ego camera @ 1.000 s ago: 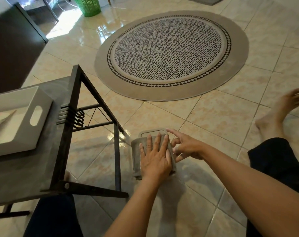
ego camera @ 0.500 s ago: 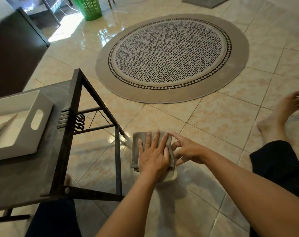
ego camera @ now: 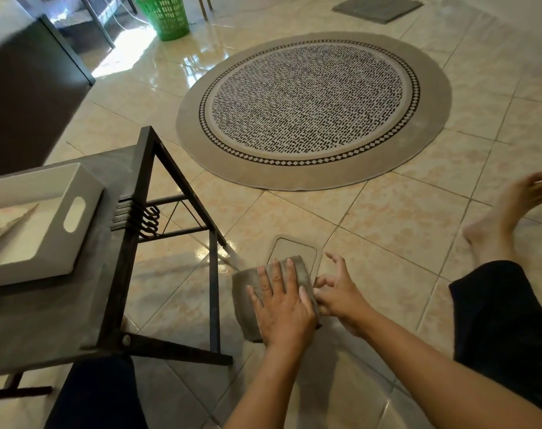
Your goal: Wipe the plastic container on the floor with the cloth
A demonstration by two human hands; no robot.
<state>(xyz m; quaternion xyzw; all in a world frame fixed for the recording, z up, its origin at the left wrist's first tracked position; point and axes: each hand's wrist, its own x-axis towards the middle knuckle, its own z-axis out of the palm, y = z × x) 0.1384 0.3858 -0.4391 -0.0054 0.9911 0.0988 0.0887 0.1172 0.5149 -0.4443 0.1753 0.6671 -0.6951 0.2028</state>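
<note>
On the floor beside the black table leg (ego camera: 213, 292), the left hand (ego camera: 282, 308) presses flat, fingers spread, on the grey cloth (ego camera: 248, 292). Beyond it the plastic container (ego camera: 294, 250) shows bare, seemingly unwiped. The right hand (ego camera: 338, 295), half curled, touches the cloth's edge, gripping nothing.
</note>
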